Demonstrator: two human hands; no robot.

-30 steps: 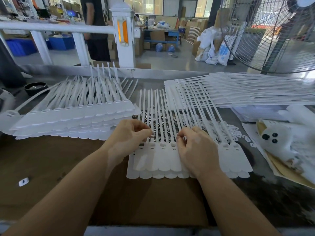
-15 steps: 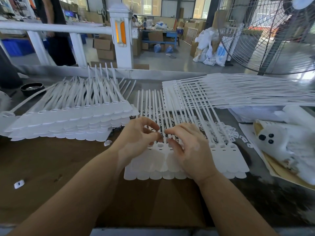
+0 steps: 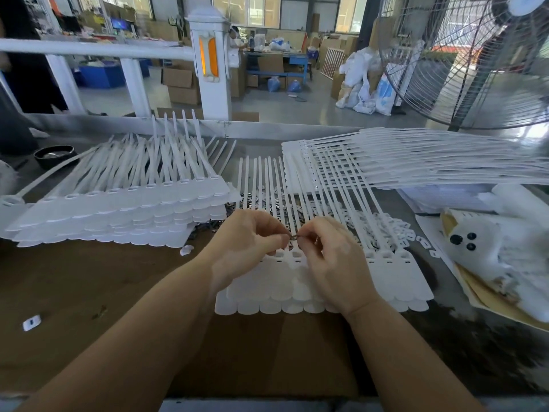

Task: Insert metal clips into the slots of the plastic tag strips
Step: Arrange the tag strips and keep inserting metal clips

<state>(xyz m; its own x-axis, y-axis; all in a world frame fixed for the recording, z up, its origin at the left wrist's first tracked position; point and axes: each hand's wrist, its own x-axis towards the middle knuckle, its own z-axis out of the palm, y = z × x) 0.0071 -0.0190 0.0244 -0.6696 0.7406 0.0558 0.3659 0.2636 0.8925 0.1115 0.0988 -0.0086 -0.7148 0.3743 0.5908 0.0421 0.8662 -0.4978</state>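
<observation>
Your left hand (image 3: 252,242) and right hand (image 3: 329,260) meet just above the flat white plastic tag strip sheet (image 3: 297,295), the fingertips of both pinching one small dark metal clip (image 3: 294,237) between them, probably to square it up before it goes into a slot below. Half a second ago your right fingers lay spread on the strips; now they are lifted and curled on the clip. Just beyond the sheet lies the loose pile of metal clips (image 3: 276,203), within reach. Left of the sheet sits a stacked heap of white strips (image 3: 118,215).
</observation>
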